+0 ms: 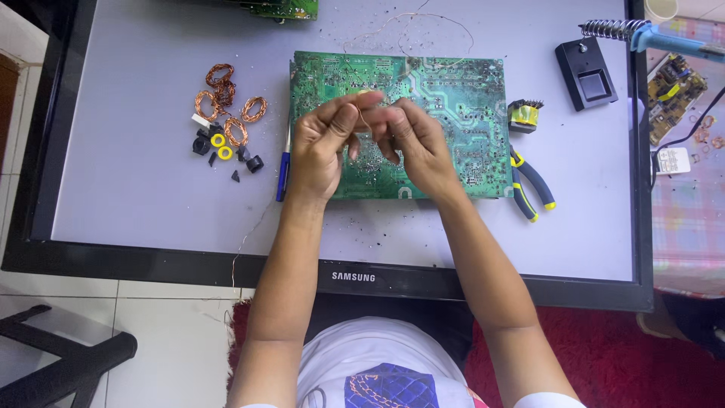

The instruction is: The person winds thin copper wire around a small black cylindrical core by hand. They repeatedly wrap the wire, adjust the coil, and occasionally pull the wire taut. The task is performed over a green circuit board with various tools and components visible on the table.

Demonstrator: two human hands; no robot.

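A small yellow ring core w/ thin copper wire [365, 97] is pinched between left hand [321, 147] and right hand [414, 145], fingertips together, above the large green circuit board [453, 98]. At 9 o'clock, several copper wire coils [226, 102] and bare yellow and black cores [223, 145] are laid out, so stripping is judged partly done. Pliers [532, 185] lie at 3 o'clock.

Copper wire coils [226, 102] and black bits [226, 155] lie far left. Pliers [531, 185] right; soldering iron stand [587, 72] far right.
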